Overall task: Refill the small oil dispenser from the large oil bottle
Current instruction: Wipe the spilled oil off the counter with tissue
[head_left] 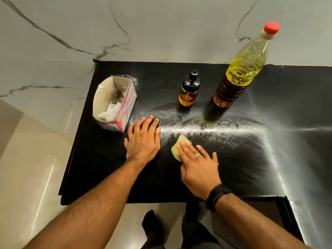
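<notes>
The small oil dispenser (189,89), amber glass with a black pump cap, stands upright at the back middle of the black counter (242,159). To its right stands the large oil bottle (246,69), clear plastic with yellow oil and a red cap on. My right hand (199,166) presses flat on a yellowish, oil-soaked tissue (178,145) on the counter, in front of the dispenser. My left hand (143,139) rests flat on the counter with fingers straight, left of the tissue. Wet oily smears glisten on the surface between the hands and the bottles.
An opened pink and white tissue box (115,103) with a tissue inside stands at the counter's left, just beyond my left hand. A marble wall rises behind the counter. The counter's left and front edges drop to a tiled floor (27,168).
</notes>
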